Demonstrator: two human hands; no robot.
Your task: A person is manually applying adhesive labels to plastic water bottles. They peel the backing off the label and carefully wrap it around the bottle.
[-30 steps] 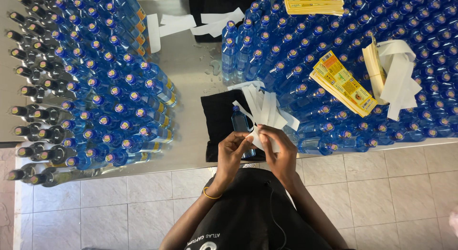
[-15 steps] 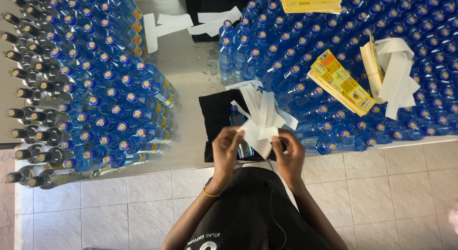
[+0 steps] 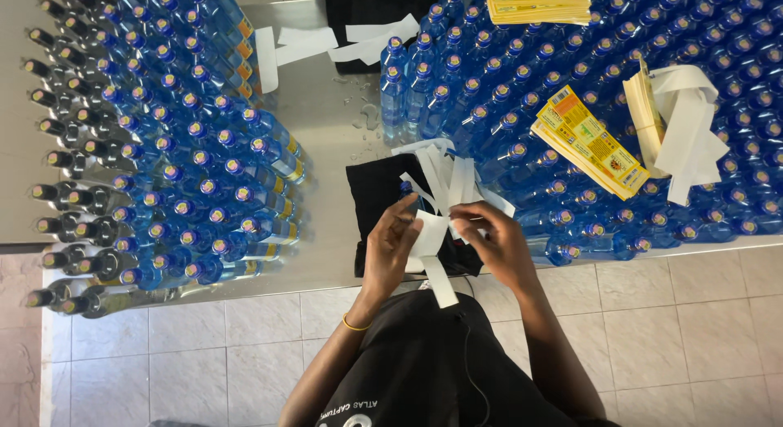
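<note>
White label strip (image 3: 431,235) between both hands' fingers (image 3: 408,223) (blue bottles (image 3: 522,92) beside).

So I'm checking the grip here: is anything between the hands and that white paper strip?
Nothing visible. The left hand and the right hand both touch the white strip directly, over the black cloth on the metal table.

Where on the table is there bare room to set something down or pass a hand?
Bare steel table shows in the lane between the left bottles and right bottles, above the black cloth. A narrow strip runs along the front edge. Elsewhere it is crowded: label stacks lie on the bottle caps, and both hands work paper strips.
</note>
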